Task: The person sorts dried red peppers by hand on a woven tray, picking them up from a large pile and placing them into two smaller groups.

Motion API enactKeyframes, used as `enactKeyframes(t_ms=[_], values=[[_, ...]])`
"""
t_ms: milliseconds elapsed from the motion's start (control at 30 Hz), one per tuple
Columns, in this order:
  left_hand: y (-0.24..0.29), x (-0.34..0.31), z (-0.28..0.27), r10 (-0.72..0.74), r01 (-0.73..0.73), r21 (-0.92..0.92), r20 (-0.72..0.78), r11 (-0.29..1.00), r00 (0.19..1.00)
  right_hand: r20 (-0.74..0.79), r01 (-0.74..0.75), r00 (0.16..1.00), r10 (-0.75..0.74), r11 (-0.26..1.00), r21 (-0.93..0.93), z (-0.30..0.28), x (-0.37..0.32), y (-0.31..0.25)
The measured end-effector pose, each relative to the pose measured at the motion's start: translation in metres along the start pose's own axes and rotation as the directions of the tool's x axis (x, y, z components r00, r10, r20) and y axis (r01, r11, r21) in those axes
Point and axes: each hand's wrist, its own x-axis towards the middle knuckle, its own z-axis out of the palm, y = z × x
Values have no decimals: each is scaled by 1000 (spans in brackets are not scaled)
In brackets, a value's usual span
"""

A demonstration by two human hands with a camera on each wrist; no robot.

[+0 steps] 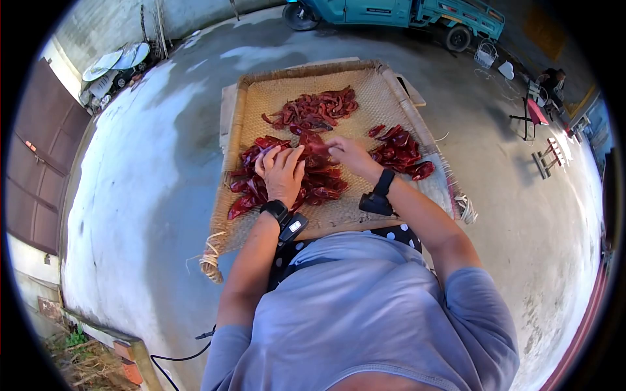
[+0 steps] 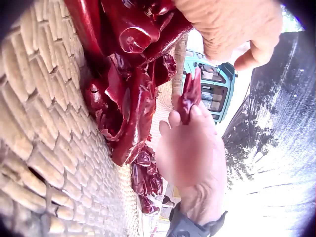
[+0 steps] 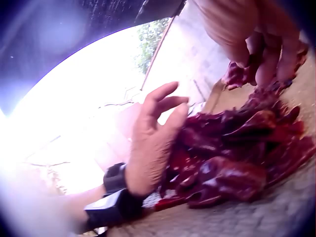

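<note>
Dried red chili peppers lie in piles on a woven tray point(image 1: 261, 98) in front of the person. The left hand point(image 1: 280, 171) is over the near-left pile point(image 1: 323, 186), its fingers bent a little; in the right wrist view that left hand point(image 3: 150, 140) shows a gap between thumb and fingers, with nothing in it. The right hand point(image 1: 352, 156) pinches a dark red dried chili pepper point(image 2: 190, 96) between thumb and fingers, held up just beyond the pile. Another pile point(image 1: 399, 148) lies right of the right hand, and thinner, shrivelled pieces point(image 1: 319, 107) lie farther back.
The tray's wrapped rim point(image 1: 417, 117) surrounds the peppers, with loose binding at its near corners. A teal three-wheeled truck point(image 1: 372, 12) stands beyond. To the right are a seated person point(image 1: 554, 81) and a small wooden stool point(image 1: 551, 156); a brown door point(image 1: 42, 156) is at the left.
</note>
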Motion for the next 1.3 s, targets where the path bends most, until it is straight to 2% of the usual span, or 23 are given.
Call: enactKeyframes(t_ms=[33,133,233,267,333,400,467,567,667,767,867,967,1067,1167,1267,1300], values=[[2,1,-3,20,-20,-3,-3,1000,1000,40,-30,999,26,995,96,7,0,-8],[6,5,-6,105,-105,-1,1,995,995,146,-28,989,-1,981,190,20,-5,-33],[-3,-1,3,10,-7,-38,95,999,995,152,-77,988,37,960,268,21,-4,-41],[-6,-3,5,1,1,-31,81,1000,997,119,31,992,-43,994,104,16,-1,-35],[-7,-2,4,-94,94,4,9,996,996,104,234,971,-215,944,-234,-9,8,-18],[-1,1,-2,-155,162,100,-69,982,985,-34,49,995,-93,764,-644,-37,8,-14],[-7,-3,5,-149,152,133,-33,979,988,10,-50,989,147,398,-916,-70,19,-19],[-9,-4,10,-178,173,166,11,971,984,-41,-72,993,107,306,-949,-102,22,12],[-7,-4,10,-194,185,168,39,968,980,-19,-51,992,122,261,-964,-118,34,62],[-4,-3,8,-183,180,128,15,975,983,20,2,991,134,131,-991,-118,32,85],[-6,-3,7,-161,163,84,-28,983,987,-2,-46,971,241,177,-983,-117,36,80],[-4,-2,6,-144,147,66,-52,987,988,-6,-62,973,229,239,-969,-119,35,70],[-4,-3,6,-122,124,52,-54,991,991,-10,-59,976,215,223,-973,-120,33,56],[-4,-2,6,-91,93,36,-58,995,994,-57,-43,998,-23,407,-913,-110,31,36],[-6,-2,7,-61,61,22,-35,998,998,24,159,980,-198,702,-694,-83,30,2],[-5,-2,6,-57,58,24,-21,998,998,54,199,977,-207,784,-588,-71,32,0]])
